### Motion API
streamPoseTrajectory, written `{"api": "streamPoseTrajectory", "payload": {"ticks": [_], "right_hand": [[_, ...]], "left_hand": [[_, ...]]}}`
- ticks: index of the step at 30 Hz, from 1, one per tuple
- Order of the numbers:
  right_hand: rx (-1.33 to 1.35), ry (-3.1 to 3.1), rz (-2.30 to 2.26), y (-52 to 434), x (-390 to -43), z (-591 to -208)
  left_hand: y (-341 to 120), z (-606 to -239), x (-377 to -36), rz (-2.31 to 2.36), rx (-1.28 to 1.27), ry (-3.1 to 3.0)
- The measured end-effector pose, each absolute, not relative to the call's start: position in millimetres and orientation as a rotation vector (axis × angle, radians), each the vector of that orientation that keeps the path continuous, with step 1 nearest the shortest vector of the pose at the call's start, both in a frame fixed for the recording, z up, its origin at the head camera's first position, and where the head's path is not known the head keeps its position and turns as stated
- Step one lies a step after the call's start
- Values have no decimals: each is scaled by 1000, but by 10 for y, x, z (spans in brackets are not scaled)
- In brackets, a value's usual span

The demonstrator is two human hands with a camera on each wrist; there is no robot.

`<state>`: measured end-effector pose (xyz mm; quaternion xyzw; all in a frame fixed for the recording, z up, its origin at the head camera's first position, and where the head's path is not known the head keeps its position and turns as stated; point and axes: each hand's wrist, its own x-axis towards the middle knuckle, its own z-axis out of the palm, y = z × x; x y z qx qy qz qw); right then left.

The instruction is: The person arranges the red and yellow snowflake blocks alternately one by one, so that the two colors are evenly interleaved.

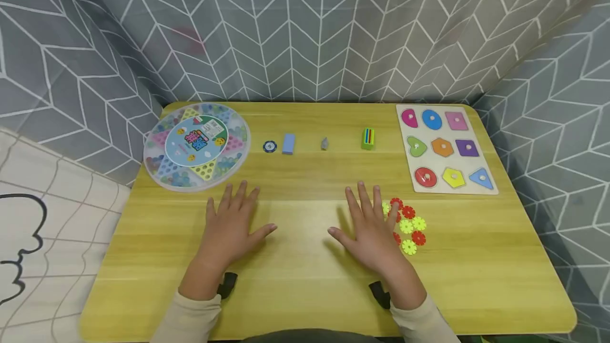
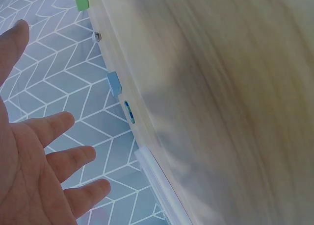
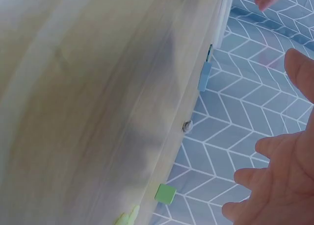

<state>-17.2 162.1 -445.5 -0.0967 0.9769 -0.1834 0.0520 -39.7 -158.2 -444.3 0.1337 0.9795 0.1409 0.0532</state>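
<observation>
Grey chevron curtains enclose a yellow wooden table [image 1: 305, 290]. Both hands, left [image 1: 232, 229] and right [image 1: 371, 232], are laid flat with fingers spread, gripping nothing. Gear discs [image 1: 409, 225] are scattered touching the right hand. A blue block [image 1: 288, 143] lies upright, long axis pointing away. Nine shapes fill the puzzle board [image 1: 491, 190]; marbles fill the round case [image 1: 151, 165].

A round game tray [image 1: 196, 145], a blue block [image 1: 288, 143], a green block [image 1: 368, 138] and a shape puzzle [image 1: 445, 148] sit on the bench [image 1: 305, 279].
</observation>
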Motion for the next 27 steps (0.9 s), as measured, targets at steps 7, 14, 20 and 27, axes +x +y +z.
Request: {"api": "streamPoseTrajectory", "payload": {"ticks": [7,14,20,27], "right_hand": [[-272,2967,-599,1729,-189,-4410],[-164,2942,-766,2092,-289,-4295],[-26,2911,-756,2452,-380,-4173],[95,2880,-691,2669,-583,-4159]], "left_hand": [[-1554,-4422,-398,431,411,2959],[-1487,-4371,-470,431,539,2925],[-1198,-4223,-657,477,728,2820],[-517,-4114,-1000,698,842,2549]]}}
